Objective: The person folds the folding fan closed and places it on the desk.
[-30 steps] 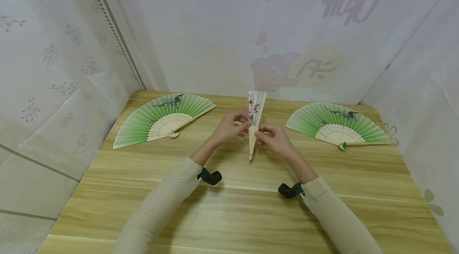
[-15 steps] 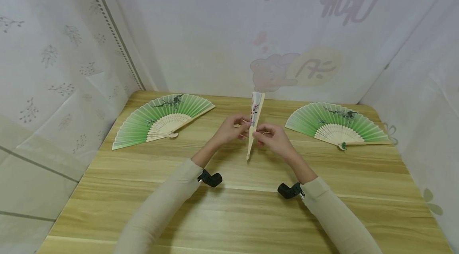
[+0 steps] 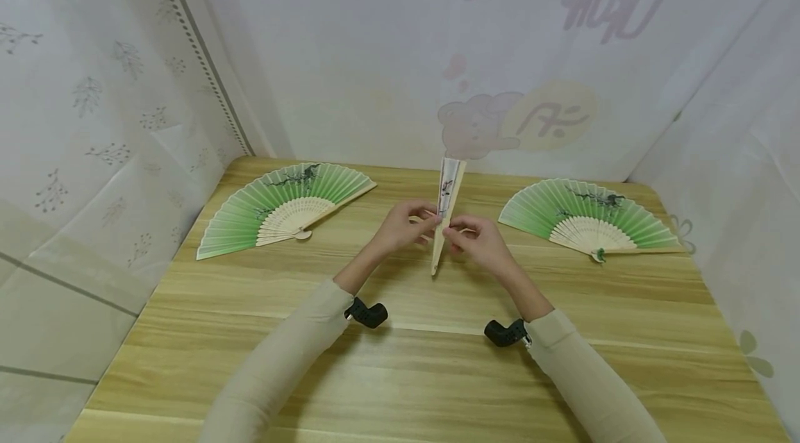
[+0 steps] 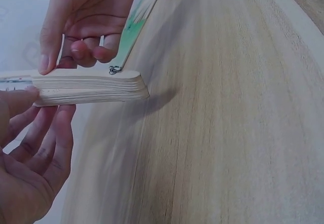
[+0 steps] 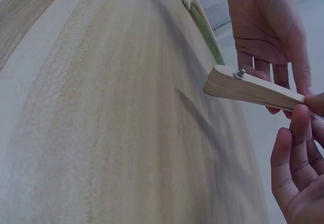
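Note:
A nearly folded hand fan (image 3: 446, 193), with pale wooden ribs and white printed cloth, is held above the table between both hands. From its left side my left hand (image 3: 403, 226) pinches the ribs between thumb and fingers. My right hand (image 3: 480, 240) pinches the opposite side a little lower. In the left wrist view, the stacked ribs (image 4: 96, 89) lie close together, with a small metal ring (image 4: 115, 70) at the pivot end. The right wrist view shows the same pivot end (image 5: 223, 82) pointing away from the fingers.
On the wooden table (image 3: 400, 373), a spread green fan (image 3: 287, 210) lies at the left. Another spread green fan (image 3: 590, 217) with a green tassel lies at the right. A printed white curtain (image 3: 375, 47) hangs behind the table's back edge.
The fan in my hands has narrowed, its visible cloth now a slimmer strip. Its lower tip has shifted slightly left and up. The green fans have stayed in place.

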Demonstrator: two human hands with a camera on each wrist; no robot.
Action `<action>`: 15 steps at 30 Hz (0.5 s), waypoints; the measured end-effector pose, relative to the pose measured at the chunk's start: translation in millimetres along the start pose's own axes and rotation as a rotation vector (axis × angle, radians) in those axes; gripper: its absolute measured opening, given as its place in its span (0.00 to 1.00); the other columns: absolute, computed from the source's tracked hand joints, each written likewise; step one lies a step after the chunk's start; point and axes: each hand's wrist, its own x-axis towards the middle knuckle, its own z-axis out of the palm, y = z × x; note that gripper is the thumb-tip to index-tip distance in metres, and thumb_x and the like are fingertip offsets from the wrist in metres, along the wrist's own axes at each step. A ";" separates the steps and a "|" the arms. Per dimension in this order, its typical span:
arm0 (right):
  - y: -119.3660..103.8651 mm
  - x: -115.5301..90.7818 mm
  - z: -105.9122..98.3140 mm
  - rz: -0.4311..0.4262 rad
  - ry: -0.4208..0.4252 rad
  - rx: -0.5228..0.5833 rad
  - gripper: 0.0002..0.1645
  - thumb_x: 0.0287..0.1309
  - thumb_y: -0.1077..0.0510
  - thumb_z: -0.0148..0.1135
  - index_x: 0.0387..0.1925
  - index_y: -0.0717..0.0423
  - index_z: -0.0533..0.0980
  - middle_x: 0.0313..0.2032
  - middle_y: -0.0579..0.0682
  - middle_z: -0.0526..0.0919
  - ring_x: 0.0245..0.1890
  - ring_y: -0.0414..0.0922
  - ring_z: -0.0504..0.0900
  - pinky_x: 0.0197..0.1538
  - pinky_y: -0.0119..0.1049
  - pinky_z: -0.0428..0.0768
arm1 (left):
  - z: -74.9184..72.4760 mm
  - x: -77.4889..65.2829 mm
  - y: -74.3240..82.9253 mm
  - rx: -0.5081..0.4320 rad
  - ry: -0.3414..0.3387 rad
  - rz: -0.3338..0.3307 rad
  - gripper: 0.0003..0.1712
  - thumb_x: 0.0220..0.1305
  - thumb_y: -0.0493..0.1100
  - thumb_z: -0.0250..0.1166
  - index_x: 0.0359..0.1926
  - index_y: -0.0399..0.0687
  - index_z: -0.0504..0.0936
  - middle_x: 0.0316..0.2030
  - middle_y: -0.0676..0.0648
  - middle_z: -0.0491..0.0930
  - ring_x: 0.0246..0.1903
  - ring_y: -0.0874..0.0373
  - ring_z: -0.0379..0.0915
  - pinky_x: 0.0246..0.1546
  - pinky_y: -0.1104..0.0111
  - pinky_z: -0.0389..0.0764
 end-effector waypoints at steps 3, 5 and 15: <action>-0.5 -0.6 0.6 0.017 0.013 0.020 0.11 0.69 0.63 0.65 0.46 0.68 0.82 0.37 0.60 0.82 0.32 0.64 0.82 0.38 0.54 0.84 | 1.1 0.0 -0.1 -0.009 0.009 -0.006 0.12 0.72 0.36 0.65 0.52 0.32 0.81 0.39 0.39 0.84 0.34 0.44 0.85 0.37 0.46 0.86; 0.0 -0.8 0.7 0.023 0.022 0.030 0.11 0.69 0.63 0.65 0.46 0.68 0.81 0.38 0.59 0.82 0.32 0.62 0.82 0.39 0.54 0.84 | 1.5 0.0 -0.4 -0.011 0.014 -0.012 0.12 0.72 0.36 0.65 0.52 0.32 0.81 0.39 0.40 0.83 0.35 0.44 0.85 0.38 0.46 0.86; 6.0 -1.2 -1.0 0.033 0.053 0.027 0.10 0.68 0.62 0.66 0.43 0.68 0.82 0.35 0.64 0.83 0.30 0.59 0.82 0.35 0.46 0.83 | 5.0 1.2 -4.4 -0.006 0.050 -0.022 0.07 0.70 0.32 0.66 0.46 0.32 0.82 0.37 0.40 0.83 0.37 0.38 0.84 0.35 0.50 0.87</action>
